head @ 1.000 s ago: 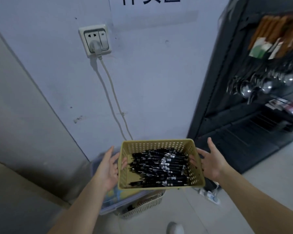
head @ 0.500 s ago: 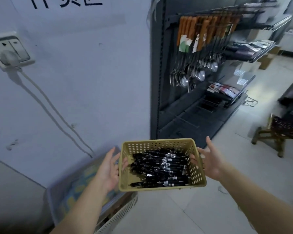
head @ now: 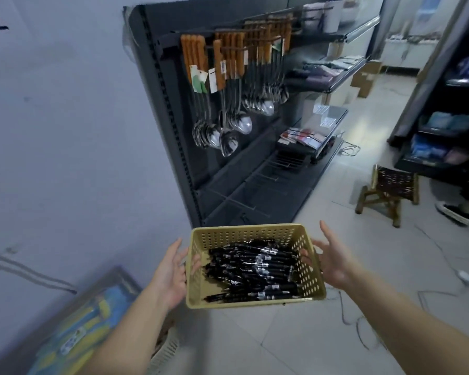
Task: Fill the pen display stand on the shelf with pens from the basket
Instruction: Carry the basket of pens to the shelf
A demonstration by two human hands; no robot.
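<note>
A tan perforated plastic basket (head: 244, 235) is carried in front of me at waist height, level. It holds a heap of several black pens (head: 252, 269) with white labels. My left hand (head: 169, 272) grips the basket's left wall, thumb hooked over the rim. My right hand (head: 332, 262) presses against the right wall with fingers spread and the thumb inside. No pen display stand can be made out in this view.
A dark metal shelf unit (head: 173, 136) stands ahead with hanging wooden-handled ladles and spoons (head: 228, 104). A small woven stool (head: 390, 190) sits on the tiled floor to the right. Another shelf (head: 444, 136) is far right. A lidded plastic bin (head: 87, 323) sits low left. Cables (head: 355, 315) trail on the floor.
The view has swung right from the wall socket toward the shelf aisle. Both hands keep the same hold on the basket, which stays centred before me.
</note>
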